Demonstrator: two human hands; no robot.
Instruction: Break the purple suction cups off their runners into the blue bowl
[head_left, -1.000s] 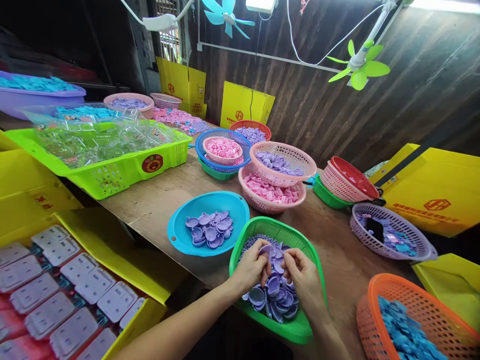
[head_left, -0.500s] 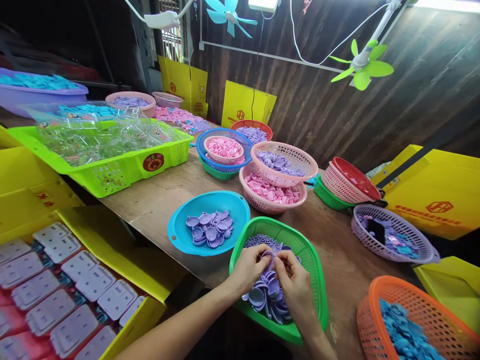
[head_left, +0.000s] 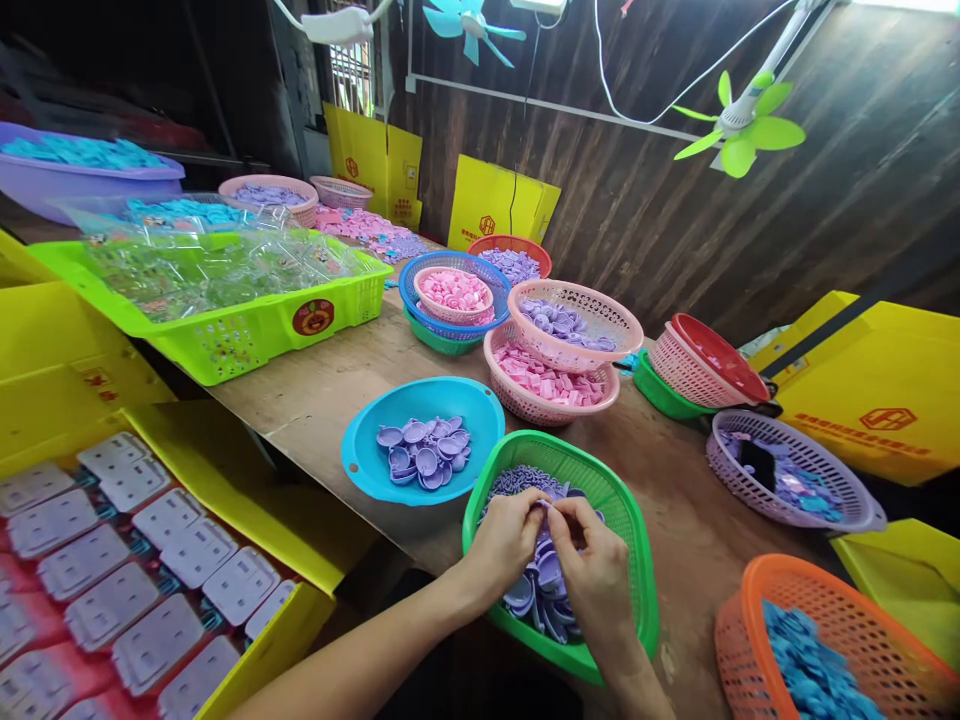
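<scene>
Over the green basket (head_left: 634,520), my left hand (head_left: 504,540) and my right hand (head_left: 596,555) meet fingertip to fingertip. Both are closed in a pinch on a small purple plastic piece (head_left: 545,503), mostly covered by the fingers. Below them the basket holds many purple round, cup-like plastic parts (head_left: 551,585), with smaller purple pieces (head_left: 525,482) heaped at its far end. Just left of the basket lies a blue plastic bowl (head_left: 367,420) with a pile of purple round parts (head_left: 426,452) in it.
Beyond the bowl stand stacked pink baskets (head_left: 510,395) of purple and pink parts. An orange basket (head_left: 739,620) of blue parts is at right front. A lime tray (head_left: 262,345) of clear packaging stands left. A yellow carton (head_left: 300,620) of packed pieces sits below the table edge.
The view has shifted slightly, so the surroundings sit a little farther right. My hands stay together over the green basket, and the fingertips have drawn closer around the purple piece.
</scene>
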